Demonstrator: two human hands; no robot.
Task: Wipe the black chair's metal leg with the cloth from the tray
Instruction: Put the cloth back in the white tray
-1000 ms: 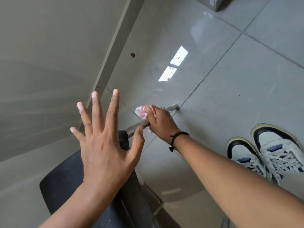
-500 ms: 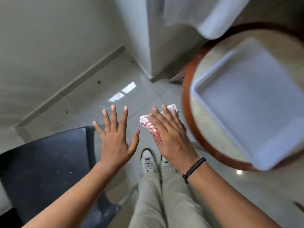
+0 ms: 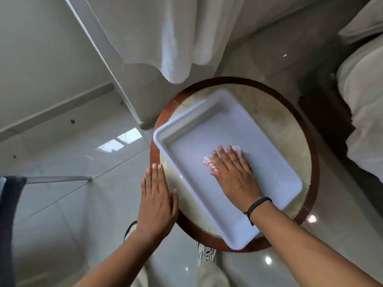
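The white and red cloth [image 3: 209, 165] lies inside the white rectangular tray [image 3: 186, 129], under my right hand [image 3: 234, 172], which rests flat on top of it with fingers stretched out. My left hand [image 3: 156, 195] hovers flat and empty at the left rim of the round table [image 3: 310, 162], fingers together. The black chair [image 3: 9, 224] shows only at the far left edge, and its metal leg [image 3: 58, 179] sticks out to the right above the floor, well away from both hands.
The tray sits on a round stone-topped table with a brown wooden rim. White curtain fabric [image 3: 165, 38] hangs behind it. Pale cushions [image 3: 364, 121] lie at the right. My shoes [image 3: 205, 253] stand on the glossy grey tile floor [image 3: 62, 214].
My right hand carried the cloth from the chair leg up to the table and laid it down in the tray. My left hand moved from the chair to the table's edge.
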